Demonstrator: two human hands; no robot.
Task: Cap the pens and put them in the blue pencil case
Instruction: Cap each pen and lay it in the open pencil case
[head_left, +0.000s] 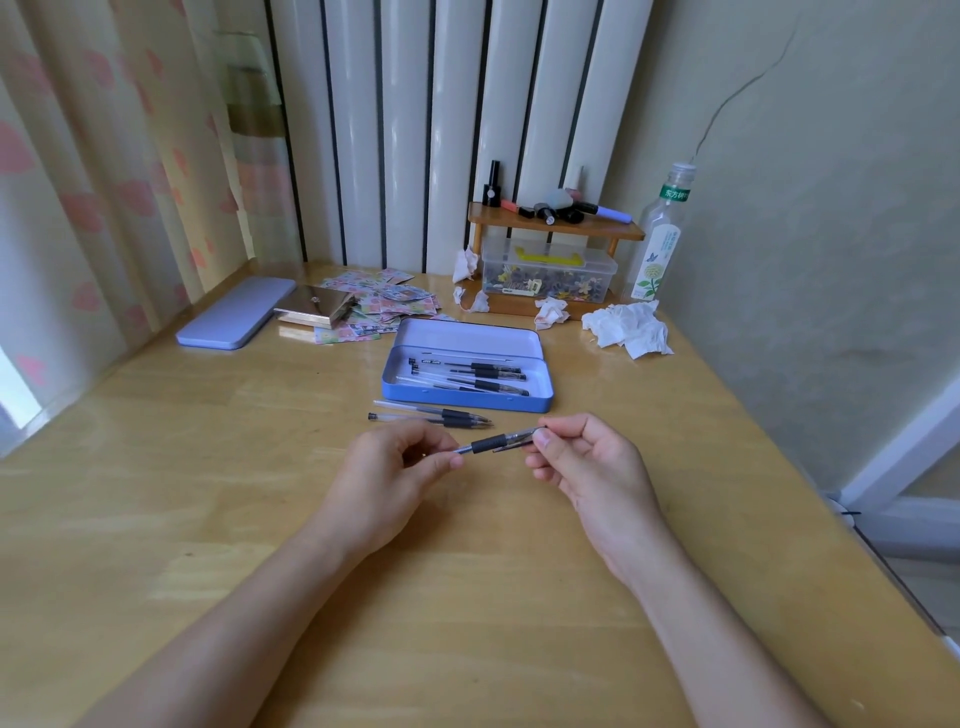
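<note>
Above the bare near part of the pale wooden bench (208, 519), the left hand (387, 478) pinches the clear black-grip pen (485, 444), while the right hand (592, 467) pinches its dark cap (522, 436) at the tip. Just beyond lie two uncapped pens (431, 414). Behind them sits the open blue metal pencil case (467, 400), holding pens. Crumpled white tissues (631, 328) lie toward the far right edge.

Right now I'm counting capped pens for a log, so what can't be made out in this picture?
Head view only:
- Pen between the left hand and right hand: the fingers hide both ends, so the cap's seating is unclear.
- Pens in the blue pencil case: overlapping and small, exact count unsure.
- Two pens on the table: any caps are too small to tell.
</note>
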